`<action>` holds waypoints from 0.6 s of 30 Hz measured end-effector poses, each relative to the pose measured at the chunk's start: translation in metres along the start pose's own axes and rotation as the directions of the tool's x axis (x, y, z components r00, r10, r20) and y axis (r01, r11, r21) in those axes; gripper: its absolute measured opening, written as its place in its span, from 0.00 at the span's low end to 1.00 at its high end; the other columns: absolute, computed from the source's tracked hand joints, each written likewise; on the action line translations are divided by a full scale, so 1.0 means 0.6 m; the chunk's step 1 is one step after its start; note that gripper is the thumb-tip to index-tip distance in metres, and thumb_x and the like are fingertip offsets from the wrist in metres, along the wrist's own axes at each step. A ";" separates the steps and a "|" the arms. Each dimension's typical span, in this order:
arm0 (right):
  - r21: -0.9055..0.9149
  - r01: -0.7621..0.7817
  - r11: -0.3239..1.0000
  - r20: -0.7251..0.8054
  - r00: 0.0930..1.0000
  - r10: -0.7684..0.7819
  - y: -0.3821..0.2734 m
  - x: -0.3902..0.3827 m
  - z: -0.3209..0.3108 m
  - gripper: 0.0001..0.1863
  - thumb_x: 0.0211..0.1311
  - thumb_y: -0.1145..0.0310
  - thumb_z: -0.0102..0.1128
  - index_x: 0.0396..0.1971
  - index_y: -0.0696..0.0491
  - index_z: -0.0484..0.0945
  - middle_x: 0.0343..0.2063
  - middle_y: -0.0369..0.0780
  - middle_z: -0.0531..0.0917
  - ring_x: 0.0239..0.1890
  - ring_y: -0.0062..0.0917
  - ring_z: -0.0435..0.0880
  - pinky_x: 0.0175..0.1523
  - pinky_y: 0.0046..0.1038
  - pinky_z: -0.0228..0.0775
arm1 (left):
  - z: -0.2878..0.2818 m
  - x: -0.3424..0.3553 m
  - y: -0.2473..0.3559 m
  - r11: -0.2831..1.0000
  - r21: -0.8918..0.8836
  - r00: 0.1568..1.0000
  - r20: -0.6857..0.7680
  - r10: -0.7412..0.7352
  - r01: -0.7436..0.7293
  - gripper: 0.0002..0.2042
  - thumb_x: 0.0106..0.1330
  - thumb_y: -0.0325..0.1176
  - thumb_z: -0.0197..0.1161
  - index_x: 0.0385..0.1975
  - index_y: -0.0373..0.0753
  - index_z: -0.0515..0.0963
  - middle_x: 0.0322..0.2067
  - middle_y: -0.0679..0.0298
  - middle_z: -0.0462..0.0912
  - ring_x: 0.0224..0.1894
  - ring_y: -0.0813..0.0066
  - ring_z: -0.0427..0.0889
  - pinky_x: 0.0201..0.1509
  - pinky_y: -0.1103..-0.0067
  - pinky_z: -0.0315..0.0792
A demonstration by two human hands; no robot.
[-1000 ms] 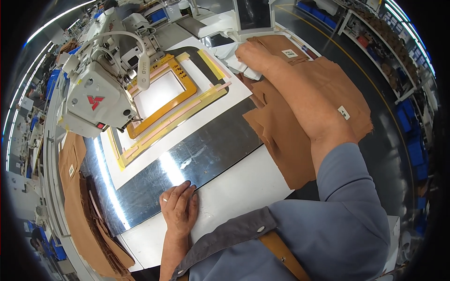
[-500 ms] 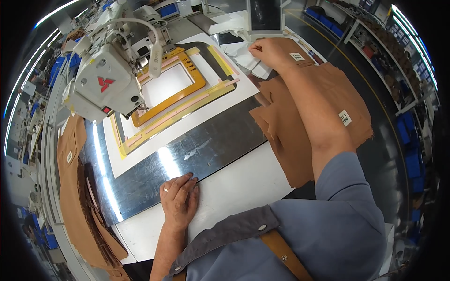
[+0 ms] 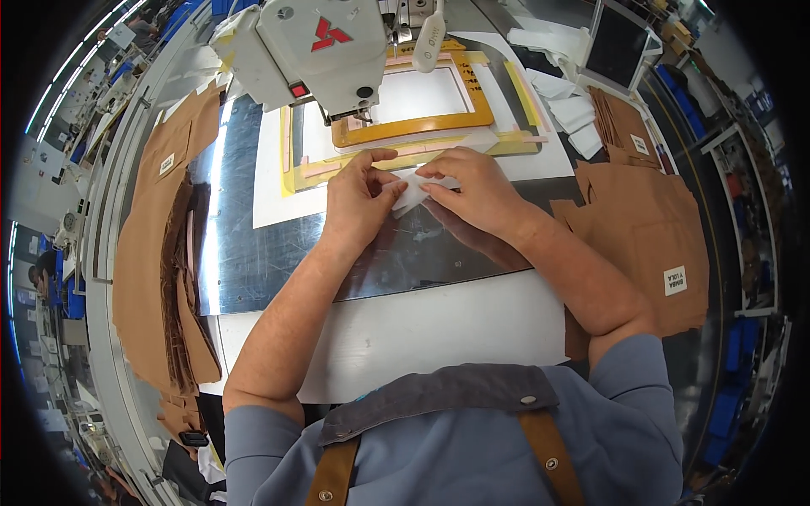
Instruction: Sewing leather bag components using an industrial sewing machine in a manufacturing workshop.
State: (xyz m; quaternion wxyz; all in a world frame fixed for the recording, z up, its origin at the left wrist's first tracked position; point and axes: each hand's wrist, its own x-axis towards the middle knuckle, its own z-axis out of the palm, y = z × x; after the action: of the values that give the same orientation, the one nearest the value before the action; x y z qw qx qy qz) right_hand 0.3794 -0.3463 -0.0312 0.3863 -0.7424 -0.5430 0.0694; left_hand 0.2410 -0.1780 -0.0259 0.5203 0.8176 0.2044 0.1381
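Observation:
A thin, pale white sheet (image 3: 411,199), perhaps paper or interlining, is held between my two hands in front of the sewing machine. My left hand (image 3: 359,196) pinches its left side between thumb and fingers. My right hand (image 3: 479,192) grips its right side, covering part of it. Just beyond my hands lies a yellow rectangular clamp frame (image 3: 413,133), set within yellow and pink taped strips on a white sheet. The white sewing machine head (image 3: 312,55) hangs over the frame's left side. Under my hands is a shiny metal plate (image 3: 278,261).
Brown fabric pieces are stacked at the left (image 3: 148,295), and more brown fabric panels (image 3: 645,228) with white labels lie at the right. Crumpled white sheets (image 3: 569,110) sit behind those panels, near a dark-screened monitor (image 3: 616,46).
My right hand has come back from the white sheets at the far right, bringing one to the middle. My left hand has risen from the plate's near edge to grip it. The view has turned right.

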 end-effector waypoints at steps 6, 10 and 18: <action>-0.396 0.203 0.895 0.072 0.979 -0.190 0.030 -0.036 -0.010 0.32 0.66 0.51 0.63 0.63 0.57 0.73 0.65 0.47 0.74 0.70 0.39 0.69 0.74 0.42 0.59 | -0.037 0.043 -0.035 0.873 0.420 0.905 -0.221 0.364 -0.248 0.14 0.63 0.22 0.68 0.48 0.37 0.81 0.30 0.63 0.87 0.31 0.78 0.84 0.37 0.80 0.76; -0.437 0.164 0.884 0.132 0.984 -0.117 0.040 -0.035 -0.007 0.40 0.73 0.41 0.50 0.70 0.61 0.62 0.71 0.49 0.66 0.77 0.39 0.58 0.80 0.45 0.47 | -0.045 0.037 -0.020 0.537 0.763 0.765 -0.087 0.638 -0.360 0.12 0.60 0.27 0.71 0.43 0.39 0.82 0.42 0.62 0.87 0.40 0.63 0.85 0.47 0.70 0.76; -0.517 0.128 0.846 0.132 0.989 -0.069 0.056 -0.011 -0.004 0.46 0.72 0.34 0.44 0.71 0.62 0.61 0.70 0.52 0.66 0.76 0.40 0.59 0.81 0.45 0.44 | -0.020 0.015 -0.038 0.372 0.808 0.866 0.307 0.395 -0.456 0.50 0.67 0.75 0.45 0.72 0.30 0.60 0.69 0.43 0.67 0.75 0.52 0.62 0.81 0.55 0.46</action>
State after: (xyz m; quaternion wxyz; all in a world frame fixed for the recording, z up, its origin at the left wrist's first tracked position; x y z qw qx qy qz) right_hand 0.4032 -0.3571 -0.0538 0.1424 -0.7858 -0.5988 -0.0606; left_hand 0.2392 -0.1559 -0.0416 -0.0055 0.9926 0.0117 0.1210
